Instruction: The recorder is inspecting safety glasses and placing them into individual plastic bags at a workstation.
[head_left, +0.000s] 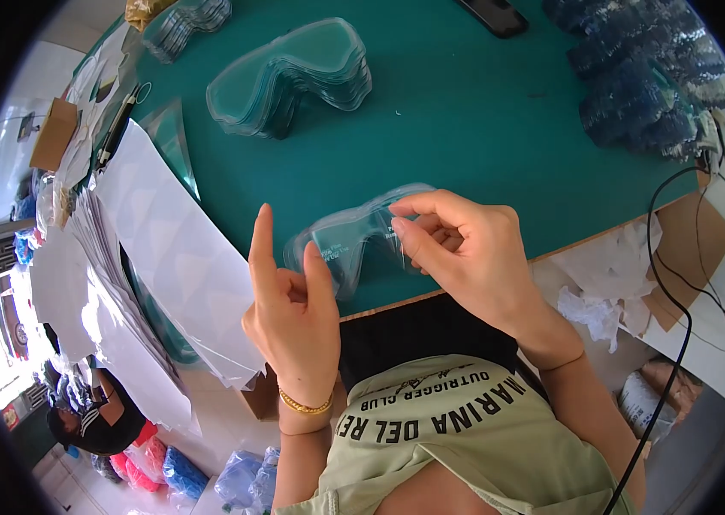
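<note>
A clear goggle-shaped lens (pixel 358 225) lies near the front edge of the green table (pixel 483 120), with small pale printing on it. My right hand (pixel 478 253) pinches the lens between thumb and index finger at its right part, and the other fingers are curled in. At the lens's left end is my left hand (pixel 296 318), its index finger stretched out and the thumb apart from it, the remaining fingers folded. The left thumb tip is over the lens; whether it touches I cannot tell.
Beyond the hands stands a stack of clear goggle lenses (pixel 294 81), with a smaller stack (pixel 184 30) at the far left. White sheets (pixel 169 249) cover the left side. A dark phone (pixel 495 15) and bluish stacked lenses (pixel 637 81) sit far right; a black cable (pixel 680 296) hangs nearby.
</note>
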Motion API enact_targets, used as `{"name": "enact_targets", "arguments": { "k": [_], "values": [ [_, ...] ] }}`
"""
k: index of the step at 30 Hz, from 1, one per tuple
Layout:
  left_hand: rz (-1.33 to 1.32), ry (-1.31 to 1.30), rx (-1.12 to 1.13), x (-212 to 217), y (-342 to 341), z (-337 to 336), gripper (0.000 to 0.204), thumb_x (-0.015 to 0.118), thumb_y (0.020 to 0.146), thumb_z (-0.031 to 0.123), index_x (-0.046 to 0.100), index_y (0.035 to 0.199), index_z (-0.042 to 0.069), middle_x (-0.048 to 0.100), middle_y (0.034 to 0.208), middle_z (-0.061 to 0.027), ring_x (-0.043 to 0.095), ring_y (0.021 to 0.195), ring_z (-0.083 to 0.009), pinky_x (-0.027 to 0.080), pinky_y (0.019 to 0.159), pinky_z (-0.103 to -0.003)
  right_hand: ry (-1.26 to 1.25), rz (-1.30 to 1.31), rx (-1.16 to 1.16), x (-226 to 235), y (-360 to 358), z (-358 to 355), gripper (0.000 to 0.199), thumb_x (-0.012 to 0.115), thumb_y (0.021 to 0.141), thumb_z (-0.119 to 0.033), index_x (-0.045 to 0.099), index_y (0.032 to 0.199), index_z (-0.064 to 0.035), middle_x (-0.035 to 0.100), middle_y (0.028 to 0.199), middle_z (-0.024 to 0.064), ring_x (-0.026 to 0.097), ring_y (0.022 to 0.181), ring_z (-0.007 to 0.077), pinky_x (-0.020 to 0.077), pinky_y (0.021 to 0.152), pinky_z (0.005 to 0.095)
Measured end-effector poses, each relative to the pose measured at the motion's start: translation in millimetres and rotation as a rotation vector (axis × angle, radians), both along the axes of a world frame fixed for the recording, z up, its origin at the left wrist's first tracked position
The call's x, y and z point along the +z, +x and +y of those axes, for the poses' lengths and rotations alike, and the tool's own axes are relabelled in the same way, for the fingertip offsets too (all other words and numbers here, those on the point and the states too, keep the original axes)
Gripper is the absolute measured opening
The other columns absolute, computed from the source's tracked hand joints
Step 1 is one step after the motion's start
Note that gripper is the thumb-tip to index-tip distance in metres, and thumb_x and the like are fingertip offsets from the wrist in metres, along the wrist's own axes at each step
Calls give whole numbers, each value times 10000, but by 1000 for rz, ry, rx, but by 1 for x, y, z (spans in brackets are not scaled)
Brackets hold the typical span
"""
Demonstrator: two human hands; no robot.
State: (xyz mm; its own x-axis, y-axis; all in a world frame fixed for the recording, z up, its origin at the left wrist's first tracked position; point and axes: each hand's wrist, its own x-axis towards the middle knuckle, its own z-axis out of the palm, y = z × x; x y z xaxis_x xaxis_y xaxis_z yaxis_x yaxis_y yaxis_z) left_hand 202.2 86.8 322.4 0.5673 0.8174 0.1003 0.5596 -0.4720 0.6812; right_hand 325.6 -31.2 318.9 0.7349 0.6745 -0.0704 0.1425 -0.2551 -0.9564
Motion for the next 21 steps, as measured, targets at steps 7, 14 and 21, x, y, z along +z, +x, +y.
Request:
{"name": "enact_targets", "arguments": {
  "k": [7,14,21],
  "values": [
    [62,90,44,-7,-13,2,524,665,892,60,498,1388,38,422,492,9,407,429,-59,348,448,-223,22,13,-3,-2,0,0,170,670,898,-59,681,1042,30,694,736,77,628,599,62,491,530,191],
    [-89,348,95,-23,-40,5,434,700,814,-16,642,1242,36,510,729,-10,425,581,-91,316,490,-238,34,-3,-17,-10,1,-2,160,660,904,-55,682,1042,23,677,714,64,614,591,60,480,519,192],
    [230,439,-306,-19,-26,-12,551,802,748,332,659,1275,252,383,1050,-115,338,1001,-285,331,865,-354,11,9,-17,-6,-3,-1,150,647,915,-61,683,1036,19,666,703,50,601,588,66,477,529,194]
  ]
}}
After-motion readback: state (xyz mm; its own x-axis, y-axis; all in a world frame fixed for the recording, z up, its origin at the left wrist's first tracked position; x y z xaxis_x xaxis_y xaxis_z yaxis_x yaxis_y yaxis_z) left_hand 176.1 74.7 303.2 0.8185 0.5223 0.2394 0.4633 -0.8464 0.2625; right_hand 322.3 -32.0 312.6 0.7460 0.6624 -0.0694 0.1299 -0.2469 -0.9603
